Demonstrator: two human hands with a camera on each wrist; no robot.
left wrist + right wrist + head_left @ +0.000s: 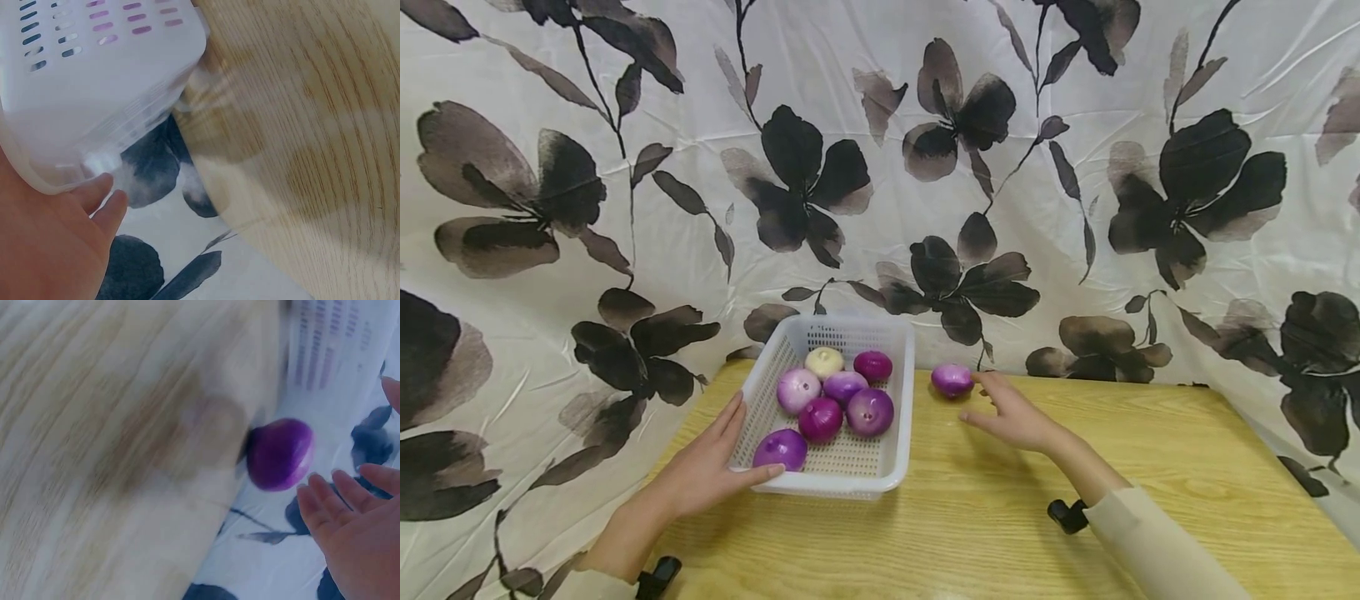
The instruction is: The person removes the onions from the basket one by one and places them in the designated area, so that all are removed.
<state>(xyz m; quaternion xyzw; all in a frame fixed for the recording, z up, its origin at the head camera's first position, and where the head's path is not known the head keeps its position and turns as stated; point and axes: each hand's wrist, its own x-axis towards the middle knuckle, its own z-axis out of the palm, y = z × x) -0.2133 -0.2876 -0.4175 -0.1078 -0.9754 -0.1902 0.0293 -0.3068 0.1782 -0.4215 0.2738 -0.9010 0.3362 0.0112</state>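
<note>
Right hand (1017,419) beside loose onion (952,381); whether touching, unclear.

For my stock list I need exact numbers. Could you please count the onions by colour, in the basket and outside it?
Purple onions in the white basket, light to dark: 6
Purple onion on the table: 1
Pale yellow onion in the basket: 1
Total: 8 onions
</note>
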